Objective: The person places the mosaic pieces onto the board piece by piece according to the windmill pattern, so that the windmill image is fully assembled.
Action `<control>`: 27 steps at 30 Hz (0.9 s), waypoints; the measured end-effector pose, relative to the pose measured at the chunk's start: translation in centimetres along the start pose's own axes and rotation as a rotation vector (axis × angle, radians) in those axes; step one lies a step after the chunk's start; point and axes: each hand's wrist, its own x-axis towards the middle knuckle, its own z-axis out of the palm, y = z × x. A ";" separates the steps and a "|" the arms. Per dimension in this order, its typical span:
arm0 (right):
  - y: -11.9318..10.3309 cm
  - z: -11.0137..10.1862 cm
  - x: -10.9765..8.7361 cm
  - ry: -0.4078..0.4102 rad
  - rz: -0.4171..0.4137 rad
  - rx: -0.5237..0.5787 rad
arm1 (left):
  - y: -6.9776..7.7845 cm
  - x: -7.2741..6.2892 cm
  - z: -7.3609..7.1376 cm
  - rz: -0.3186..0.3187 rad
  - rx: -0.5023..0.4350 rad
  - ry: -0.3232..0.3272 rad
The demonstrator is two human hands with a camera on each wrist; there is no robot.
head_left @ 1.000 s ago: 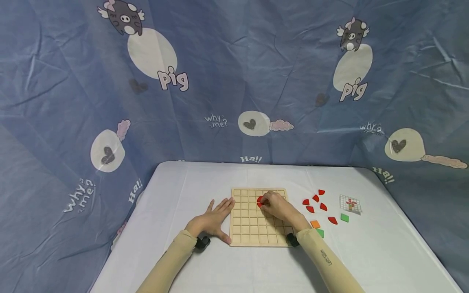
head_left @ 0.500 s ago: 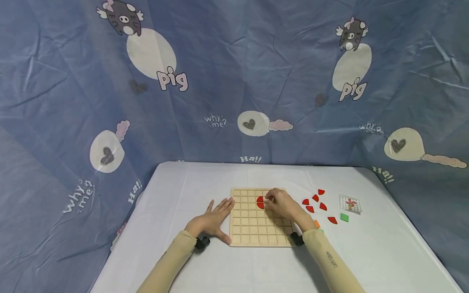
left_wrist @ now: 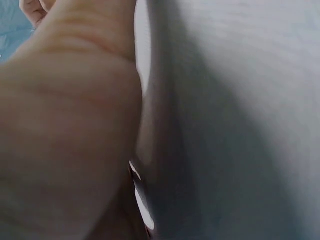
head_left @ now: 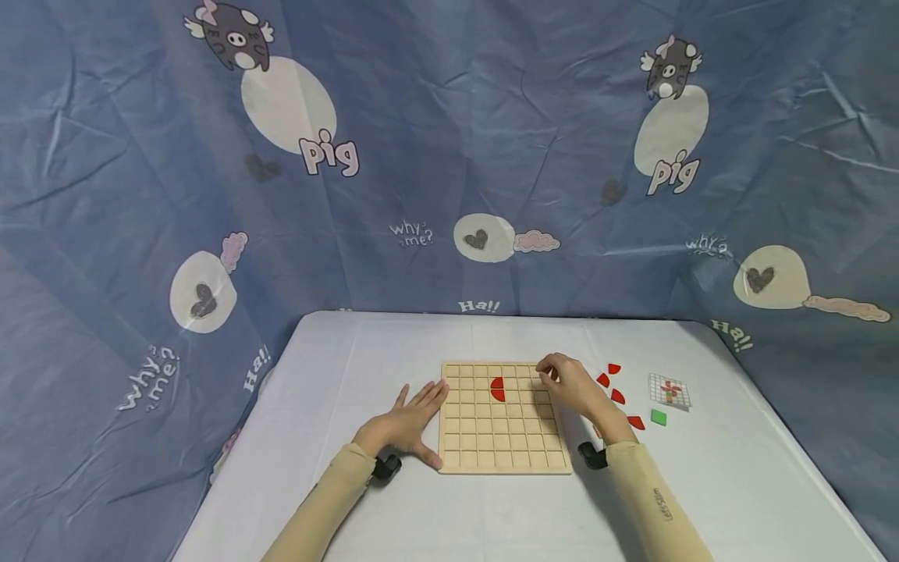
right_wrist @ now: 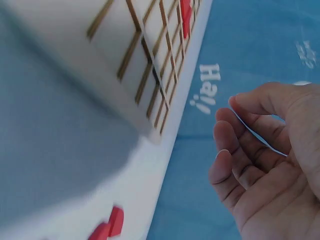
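A pale wooden board (head_left: 502, 437) with a raised square grid lies on the table. Two red quarter-round pieces (head_left: 497, 396) sit in neighbouring cells of its upper part, straight edges together. My left hand (head_left: 406, 428) rests on the table with fingers spread, fingertips and thumb at the board's left edge. My right hand (head_left: 574, 389) is over the board's upper right edge, its fingers loosely bent and nothing between them. In the right wrist view the palm (right_wrist: 275, 200) and fingers show bare, with the thumb close to the index finger.
Several loose red quarter-round pieces (head_left: 618, 396) lie right of the board, partly behind the right hand. A green square (head_left: 659, 417) and a small gridded card (head_left: 660, 382) with a coloured pattern lie farther right. Behind the table hangs a blue printed cloth (head_left: 421, 273).
My right hand has left the two red pieces on the board and moved right to the board's edge, uncovering them. My left hand has stayed in place.
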 end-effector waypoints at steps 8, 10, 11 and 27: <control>2.4 -2.7 -1.3 0.087 0.029 -0.026 | 0.0 0.0 0.0 0.007 0.000 0.002; 3.2 -3.4 -1.7 0.092 0.048 -0.029 | 0.0 0.0 0.0 0.009 0.000 0.002; 3.6 -3.8 -2.0 0.095 0.056 -0.035 | 0.0 0.0 0.0 0.010 0.000 0.004; 7.5 -4.8 -4.0 -0.011 0.209 -0.044 | -0.1 0.0 0.0 0.021 -0.007 0.011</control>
